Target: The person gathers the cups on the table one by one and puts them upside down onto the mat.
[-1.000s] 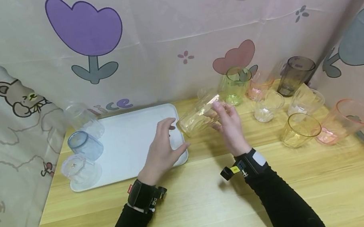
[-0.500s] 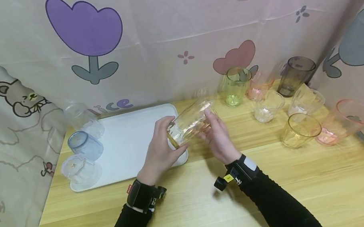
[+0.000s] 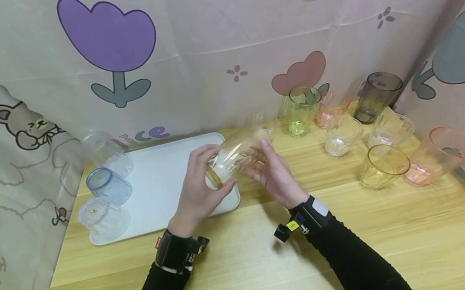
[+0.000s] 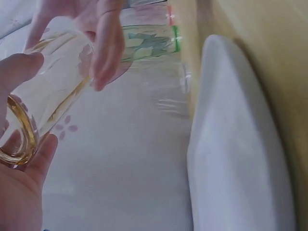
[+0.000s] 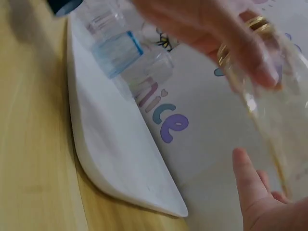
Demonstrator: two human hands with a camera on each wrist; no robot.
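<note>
Amber glass farther left, in left hand

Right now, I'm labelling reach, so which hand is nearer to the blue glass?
Left: the left hand is right of the blue glass; the right hand is farther right, past the white tray.

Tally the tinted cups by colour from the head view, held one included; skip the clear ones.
Blue cup: 1
Green cup: 1
Dark grey cup: 1
Yellow cups: 2, one held by the left hand
Pink cups: 2
Total: 7
</note>
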